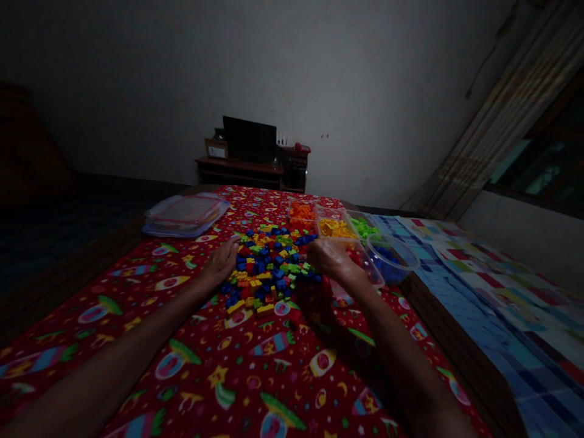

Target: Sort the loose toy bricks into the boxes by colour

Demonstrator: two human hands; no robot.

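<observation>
A loose pile of small building blocks (262, 264), in blue, yellow, green, red and orange, lies on the red patterned cloth (219, 371). My left hand (222, 261) rests against the pile's left edge, fingers stretched out along it and nothing visible in them. At the pile's right side, my right hand (331, 258) has its fingers curled together; whatever they hold is hidden. Just beyond it stand clear containers with sorted blocks: orange blocks (302, 214), yellow blocks (336, 229) and green blocks (364, 227). Red blocks (353, 257) lie in a container partly behind my right hand. Blue blocks (385, 255) fill a round tub (401, 267).
Stacked clear lids (185, 214) lie at the cloth's far left. A wooden edge (456, 340) runs along the right, beside blue checked fabric (483, 340). Against the back wall, a dark screen (249, 139) stands on a low cabinet (239, 167). The room is dim.
</observation>
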